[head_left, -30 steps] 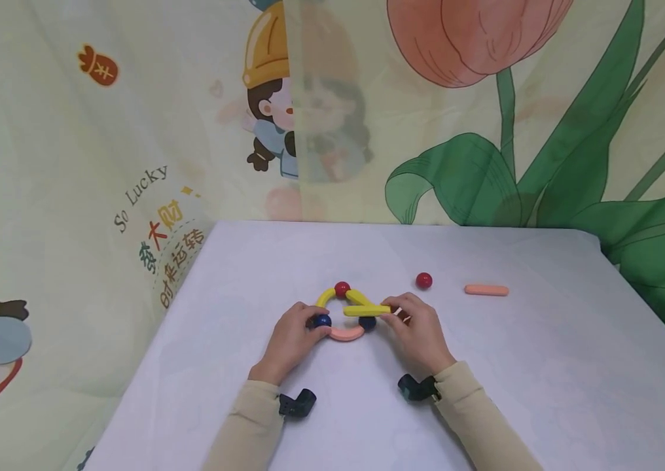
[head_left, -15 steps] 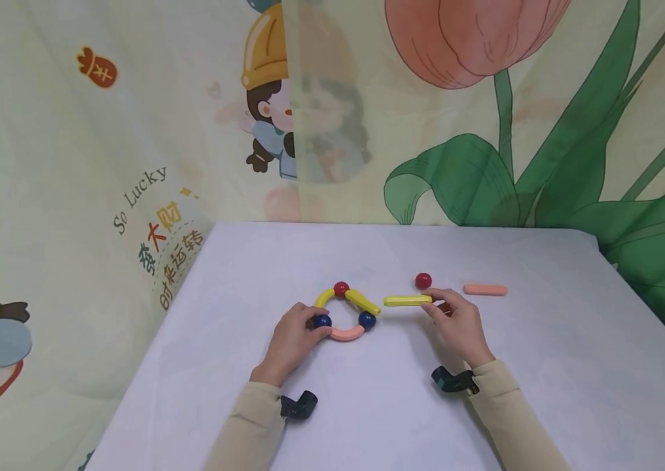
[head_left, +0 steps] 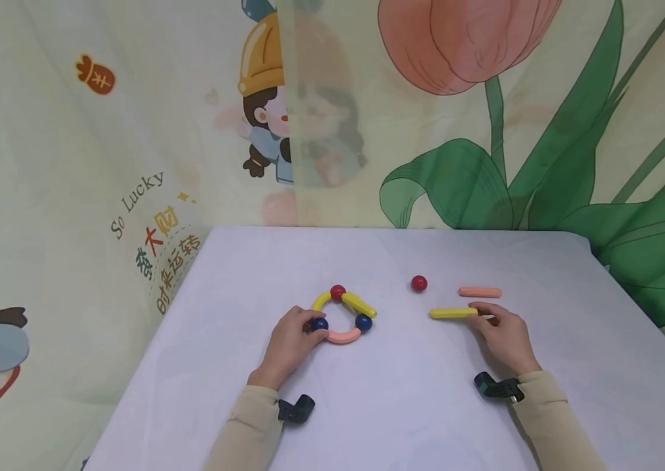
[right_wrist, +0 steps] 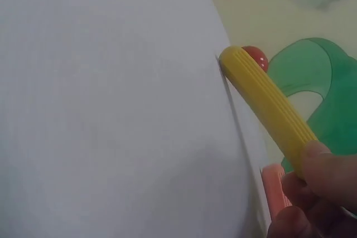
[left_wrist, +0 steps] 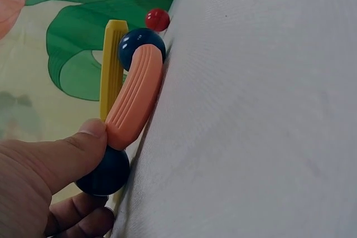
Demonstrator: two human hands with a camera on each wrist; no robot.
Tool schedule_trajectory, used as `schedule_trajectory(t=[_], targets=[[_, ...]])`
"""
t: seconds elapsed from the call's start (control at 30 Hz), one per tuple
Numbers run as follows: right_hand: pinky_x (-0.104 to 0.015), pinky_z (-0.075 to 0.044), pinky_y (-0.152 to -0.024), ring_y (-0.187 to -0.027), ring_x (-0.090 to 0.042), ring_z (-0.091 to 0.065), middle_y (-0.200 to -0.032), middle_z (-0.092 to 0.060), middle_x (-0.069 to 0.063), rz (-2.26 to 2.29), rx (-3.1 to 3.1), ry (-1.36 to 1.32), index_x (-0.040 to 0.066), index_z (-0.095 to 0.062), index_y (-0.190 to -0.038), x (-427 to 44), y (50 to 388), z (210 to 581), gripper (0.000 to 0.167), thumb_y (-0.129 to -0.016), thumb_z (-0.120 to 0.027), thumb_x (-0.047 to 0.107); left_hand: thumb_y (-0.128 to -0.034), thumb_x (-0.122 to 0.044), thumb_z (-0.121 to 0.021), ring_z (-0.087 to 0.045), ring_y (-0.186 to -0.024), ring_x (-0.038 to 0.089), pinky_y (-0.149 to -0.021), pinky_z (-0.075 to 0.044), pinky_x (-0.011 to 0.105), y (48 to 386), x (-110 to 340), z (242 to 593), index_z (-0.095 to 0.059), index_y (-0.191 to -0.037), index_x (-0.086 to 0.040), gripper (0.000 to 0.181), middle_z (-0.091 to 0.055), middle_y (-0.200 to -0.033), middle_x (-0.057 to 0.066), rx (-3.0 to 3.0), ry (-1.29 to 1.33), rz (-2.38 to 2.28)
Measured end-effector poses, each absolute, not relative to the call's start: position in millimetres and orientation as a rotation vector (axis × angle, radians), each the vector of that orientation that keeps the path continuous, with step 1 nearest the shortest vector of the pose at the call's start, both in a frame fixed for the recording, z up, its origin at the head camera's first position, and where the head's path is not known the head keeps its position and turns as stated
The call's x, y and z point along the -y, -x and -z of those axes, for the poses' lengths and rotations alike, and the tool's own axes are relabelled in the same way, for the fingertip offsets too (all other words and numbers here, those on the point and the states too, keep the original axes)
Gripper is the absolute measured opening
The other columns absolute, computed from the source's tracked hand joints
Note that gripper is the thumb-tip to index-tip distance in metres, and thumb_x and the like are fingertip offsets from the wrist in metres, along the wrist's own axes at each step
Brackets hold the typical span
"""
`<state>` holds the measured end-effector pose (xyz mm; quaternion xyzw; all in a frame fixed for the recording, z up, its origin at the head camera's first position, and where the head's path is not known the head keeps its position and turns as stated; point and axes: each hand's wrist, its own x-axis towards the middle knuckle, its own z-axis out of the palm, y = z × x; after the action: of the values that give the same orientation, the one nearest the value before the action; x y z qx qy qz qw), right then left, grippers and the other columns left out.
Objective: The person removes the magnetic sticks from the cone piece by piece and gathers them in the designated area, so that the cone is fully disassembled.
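Note:
My left hand point(head_left: 287, 345) pinches the left dark blue ball point(head_left: 321, 325) of a ring of toy rods and balls. Round that ring run a curved yellow rod point(head_left: 321, 300), a red ball point(head_left: 338, 292), a straight yellow rod point(head_left: 359, 305), a second blue ball point(head_left: 363, 323) and a curved pink rod point(left_wrist: 135, 98). The straight rod's lower end lies over or beside the second blue ball; I cannot tell if they touch. Off to the right, my right hand point(head_left: 506, 335) holds a loose straight yellow rod point(right_wrist: 270, 107) by its right end, between thumb and fingers.
A loose red ball point(head_left: 419, 283) lies on the white-covered table point(head_left: 368, 405) between the ring and the right hand. Just behind the right hand is a straight pink rod point(head_left: 480, 292). A printed curtain point(head_left: 332, 131) hangs behind the table's far edge.
The right hand has moved right with its yellow rod, from over the ring to a place in front of the loose pink rod. My left hand keeps its hold on the ring's blue ball.

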<state>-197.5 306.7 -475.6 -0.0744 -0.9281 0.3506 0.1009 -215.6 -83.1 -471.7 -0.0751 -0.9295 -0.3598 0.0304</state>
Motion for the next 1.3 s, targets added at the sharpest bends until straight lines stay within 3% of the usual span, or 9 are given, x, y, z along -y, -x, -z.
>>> schedule_trajectory(t=[0.23, 0.5, 0.9, 1.3], targets=[[-0.026, -0.043, -0.06, -0.083, -0.024, -0.049, -0.107, -0.065, -0.018, -0.951, 2.799, 0.169, 0.001, -0.061, -0.127, -335, 201, 479, 0.036, -0.096, -0.063, 0.018, -0.0824, -0.024, -0.08, -0.05, -0.082, 0.014, -0.073, -0.046, 0.029, 216, 85, 472, -0.071, -0.117, -0.016, 0.036, -0.054, -0.093, -0.001, 2.862, 0.25, 1.124], [-0.044, -0.047, -0.076, -0.096, -0.035, -0.054, -0.117, -0.062, -0.025, -0.842, 2.829, 0.173, -0.002, -0.062, -0.124, -350, 205, 478, 0.032, -0.095, -0.064, 0.013, -0.0828, -0.026, -0.079, -0.05, -0.082, 0.013, -0.073, -0.046, 0.029, 216, 84, 472, -0.07, -0.117, -0.017, 0.037, -0.053, -0.092, -0.002, 2.868, 0.243, 1.101], [-0.048, -0.048, -0.076, -0.093, -0.037, -0.055, -0.111, -0.062, -0.027, -0.818, 2.848, 0.162, -0.003, -0.061, -0.125, -367, 211, 481, 0.033, -0.095, -0.062, 0.012, -0.0821, -0.026, -0.08, -0.05, -0.082, 0.014, -0.072, -0.046, 0.029, 214, 83, 473, -0.071, -0.116, -0.018, 0.036, -0.053, -0.092, -0.002, 2.869, 0.228, 1.099], [-0.044, -0.047, -0.072, -0.09, -0.035, -0.054, -0.104, -0.062, -0.024, -0.799, 2.843, 0.167, -0.001, -0.062, -0.122, -375, 219, 484, 0.03, -0.094, -0.063, 0.01, -0.0825, -0.026, -0.08, -0.05, -0.083, 0.014, -0.073, -0.046, 0.028, 216, 83, 474, -0.07, -0.118, -0.018, 0.038, -0.053, -0.093, -0.002, 2.87, 0.238, 1.082]])
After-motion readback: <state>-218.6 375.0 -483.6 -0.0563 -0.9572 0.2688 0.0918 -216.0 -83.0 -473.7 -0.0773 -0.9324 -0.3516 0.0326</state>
